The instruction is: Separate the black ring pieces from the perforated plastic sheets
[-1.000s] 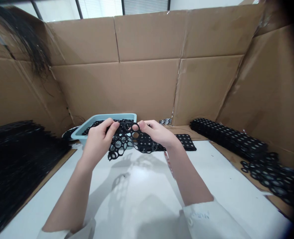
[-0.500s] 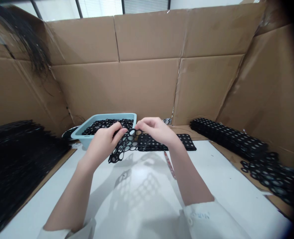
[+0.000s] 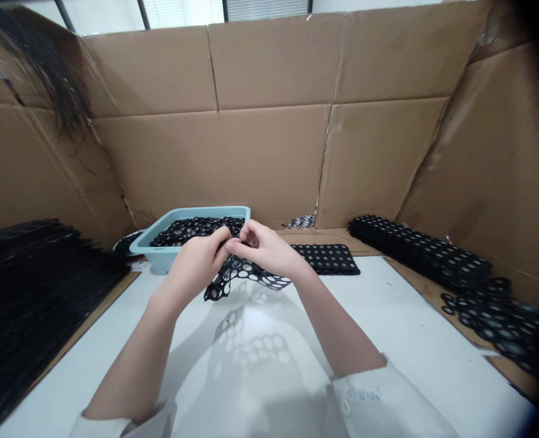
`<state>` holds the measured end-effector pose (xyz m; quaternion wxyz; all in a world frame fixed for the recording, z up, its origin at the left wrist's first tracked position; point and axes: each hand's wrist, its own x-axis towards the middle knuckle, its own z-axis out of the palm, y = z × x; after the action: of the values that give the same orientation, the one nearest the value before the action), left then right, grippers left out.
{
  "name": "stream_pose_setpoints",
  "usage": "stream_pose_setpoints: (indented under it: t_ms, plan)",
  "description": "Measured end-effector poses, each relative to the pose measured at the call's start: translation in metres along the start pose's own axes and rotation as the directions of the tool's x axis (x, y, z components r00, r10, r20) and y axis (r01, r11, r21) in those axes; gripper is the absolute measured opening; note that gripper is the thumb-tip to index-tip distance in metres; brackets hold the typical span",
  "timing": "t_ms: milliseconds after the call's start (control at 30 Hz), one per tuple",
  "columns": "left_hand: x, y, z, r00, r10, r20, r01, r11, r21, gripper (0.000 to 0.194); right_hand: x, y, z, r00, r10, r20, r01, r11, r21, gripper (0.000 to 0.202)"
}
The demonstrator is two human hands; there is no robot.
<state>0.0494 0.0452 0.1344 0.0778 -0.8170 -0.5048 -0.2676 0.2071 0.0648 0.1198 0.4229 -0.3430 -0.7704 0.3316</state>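
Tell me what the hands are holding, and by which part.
Both hands, left hand and right hand, pinch one black sheet full of round holes at its upper edge; the rest hangs above the white table.

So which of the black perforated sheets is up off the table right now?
The perforated sheet pinched between the left hand and right hand; the flat sheet behind lies on the table.

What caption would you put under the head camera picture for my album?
Both hands, left hand and right hand, pinch a black holed sheet above a white table, beside a blue bin.
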Motion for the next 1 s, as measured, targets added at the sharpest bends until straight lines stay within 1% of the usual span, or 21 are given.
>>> stream_pose_setpoints:
  t_ms: [67, 233, 367, 433, 500, 600, 700, 733, 767, 800, 833, 867, 900, 933, 967, 1000]
  plan:
    - [0.0, 0.001, 0.0, 1.0, -0.001, 0.005, 0.001, 1.0, -0.014, 0.019, 0.0, 0.0, 0.0, 1.0, 0.002, -0.004, -0.002, 1.0, 0.013, 0.037]
    - [-0.001, 0.002, 0.001, 1.0, 0.003, 0.029, -0.001, 0.998, -0.07, 0.017, -0.002, -0.002, 0.0, 0.998, 0.011, 0.066, -0.013, 1.0, 0.022, 0.033]
    - [-0.001, 0.002, -0.003, 0.999, -0.007, 0.033, 0.012, 0.989, -0.149, 0.017, -0.002, -0.005, 0.001, 0.998, 0.022, 0.061, -0.022, 1.0, -0.011, 0.033]
    - [-0.001, 0.003, -0.007, 1.0, -0.024, 0.006, 0.025, 0.983, -0.182, 0.02, -0.002, -0.007, 0.002, 0.996, 0.018, 0.089, -0.016, 1.0, -0.023, 0.036]
    - [-0.001, 0.005, -0.012, 0.997, -0.053, -0.047, 0.041, 0.974, -0.223, 0.025, -0.002, -0.011, 0.003, 0.992, -0.021, 0.126, 0.023, 1.0, -0.016, 0.035]
    - [-0.001, 0.005, -0.014, 0.986, -0.12, -0.114, 0.076, 0.939, -0.334, 0.03, -0.003, -0.016, 0.006, 0.987, -0.07, 0.147, 0.07, 0.998, 0.0, 0.031]
    - [0.0, -0.001, -0.016, 0.975, -0.193, -0.109, 0.117, 0.865, -0.487, 0.031, -0.003, -0.019, 0.005, 0.979, -0.083, 0.184, 0.082, 0.997, 0.014, 0.027]
    - [0.0, -0.005, -0.018, 0.964, -0.232, -0.128, 0.124, 0.822, -0.556, 0.029, -0.003, -0.018, 0.003, 0.977, -0.085, 0.193, 0.084, 0.996, 0.017, 0.026]
    - [0.0, -0.01, -0.02, 0.944, -0.283, -0.168, 0.117, 0.766, -0.632, 0.028, -0.003, -0.018, 0.001, 0.977, -0.086, 0.196, 0.084, 0.996, 0.016, 0.025]
    - [-0.001, -0.016, -0.023, 0.912, -0.342, -0.226, 0.093, 0.709, -0.699, 0.027, -0.004, -0.017, -0.003, 0.978, -0.086, 0.188, 0.085, 0.996, 0.015, 0.025]
    - [-0.002, -0.022, -0.027, 0.861, -0.409, -0.303, 0.052, 0.663, -0.747, 0.027, -0.004, -0.016, -0.007, 0.982, -0.086, 0.169, 0.084, 0.996, 0.02, 0.024]
    - [-0.003, -0.027, -0.031, 0.809, -0.456, -0.371, 0.013, 0.645, -0.764, 0.026, -0.004, -0.014, -0.012, 0.987, -0.086, 0.139, 0.082, 0.996, 0.032, 0.024]
    - [-0.004, -0.032, -0.034, 0.771, -0.481, -0.417, -0.001, 0.655, -0.756, 0.027, -0.004, -0.013, -0.016, 0.991, -0.085, 0.104, 0.08, 0.996, 0.051, 0.024]
    - [-0.005, -0.035, -0.036, 0.761, -0.482, -0.435, 0.005, 0.674, -0.739, 0.028, -0.004, -0.012, -0.019, 0.994, -0.082, 0.07, 0.077, 0.994, 0.074, 0.024]
    - [-0.006, -0.036, -0.037, 0.781, -0.462, -0.42, 0.031, 0.7, -0.713, 0.028, -0.004, -0.011, -0.022, 0.996, -0.078, 0.04, 0.074, 0.993, 0.095, 0.025]
    - [-0.006, -0.035, -0.036, 0.815, -0.43, -0.388, 0.063, 0.731, -0.679, 0.028, -0.004, -0.011, -0.022, 0.997, -0.077, 0.019, 0.075, 0.991, 0.11, 0.024]
